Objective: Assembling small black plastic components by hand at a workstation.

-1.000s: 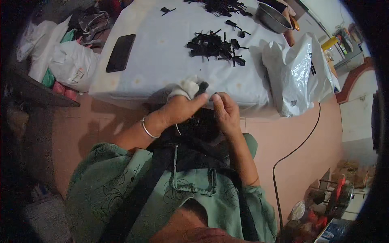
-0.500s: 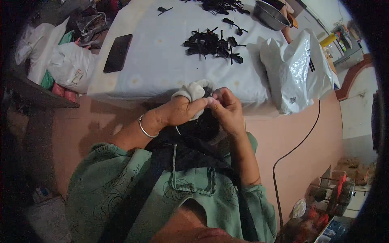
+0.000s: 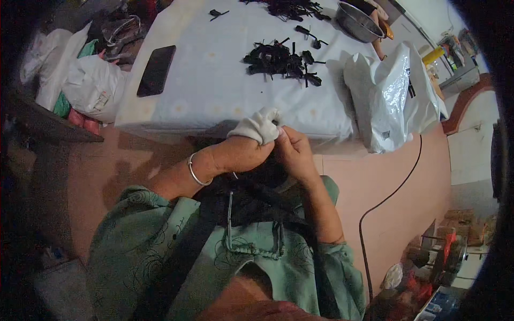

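In front of the bed's near edge, my left hand [image 3: 243,153] grips a bunched white cloth [image 3: 258,126], which wraps over its fingers. My right hand [image 3: 296,154] is closed in a pinch against the cloth's right side, its thumb and fingertips meeting the left hand. A small dark patch shows in the cloth's fold; what it is cannot be made out. Beyond the hands, a heap of small black strap-like pieces [image 3: 276,60] lies on the white sheet [image 3: 203,80]. More black pieces [image 3: 292,9] are piled farther back.
A dark phone [image 3: 156,70] lies on the bed's left side. At the right edge stands a white plastic bag [image 3: 383,99], with a metal bowl [image 3: 357,22] behind it and another person's arm nearby. Full bags [image 3: 96,88] sit at left. A black cable [image 3: 383,200] crosses the floor.
My left hand has turned over, and the cloth now covers more of the dark material between my hands. My right fingers have curled in and dropped slightly.
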Demonstrator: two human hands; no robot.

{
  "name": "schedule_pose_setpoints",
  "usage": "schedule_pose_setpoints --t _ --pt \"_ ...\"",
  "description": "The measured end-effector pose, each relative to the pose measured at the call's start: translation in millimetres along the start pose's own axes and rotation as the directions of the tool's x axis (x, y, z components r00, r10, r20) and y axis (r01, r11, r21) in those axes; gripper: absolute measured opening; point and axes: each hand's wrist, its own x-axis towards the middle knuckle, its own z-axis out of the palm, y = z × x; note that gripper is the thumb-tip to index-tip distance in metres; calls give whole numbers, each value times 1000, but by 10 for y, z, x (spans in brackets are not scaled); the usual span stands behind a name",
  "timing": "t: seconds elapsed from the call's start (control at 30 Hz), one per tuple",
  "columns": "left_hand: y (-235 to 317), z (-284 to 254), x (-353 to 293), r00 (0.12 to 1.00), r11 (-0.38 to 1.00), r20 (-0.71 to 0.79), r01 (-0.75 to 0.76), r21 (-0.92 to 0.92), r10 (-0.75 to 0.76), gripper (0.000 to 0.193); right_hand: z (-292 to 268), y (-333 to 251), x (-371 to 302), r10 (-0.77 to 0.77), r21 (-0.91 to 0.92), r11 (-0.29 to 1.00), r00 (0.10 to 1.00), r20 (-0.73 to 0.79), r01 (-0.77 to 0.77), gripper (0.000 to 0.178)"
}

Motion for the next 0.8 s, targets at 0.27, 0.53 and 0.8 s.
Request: schedule_pose_setpoints --t 0.27,0.53,0.8 --pt "70 -221 41 995 980 86 39 197 -57 31 -432 -47 291 15 -565 819 987 -158 -103 30" --pt "-164 -136 30 989 983 -132 -36 182 60 24 -600 189 1006 -262 -889 414 910 -323 -196 20" --pt "-184 -130 16 972 995 -225 80 55 -65 16 -378 65 519 -300 -926 369 953 -35 83 11"
